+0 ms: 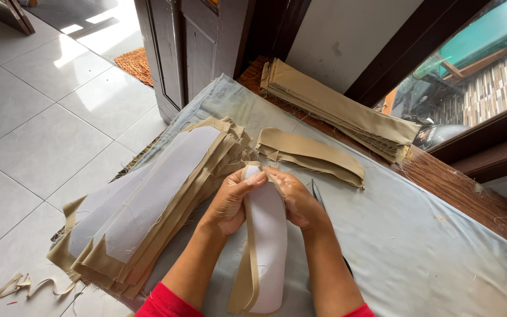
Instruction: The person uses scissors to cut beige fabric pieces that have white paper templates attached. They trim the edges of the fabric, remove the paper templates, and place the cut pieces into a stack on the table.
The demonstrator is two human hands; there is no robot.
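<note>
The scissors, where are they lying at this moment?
In the head view the dark scissors lie on the pale grey cloth, mostly hidden behind the right hand, just below the small pile of curved tan pieces.

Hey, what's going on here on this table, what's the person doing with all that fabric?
A person in red sleeves holds one long tan fabric piece with a white lining upright over the cloth-covered table. The left hand and right hand both pinch its top end. To the left lies a thick stack of similar lined pieces. Beyond the hands sits a smaller curved pile, and a folded tan stack rests at the far edge. Dark scissors lie beside the right hand.
</note>
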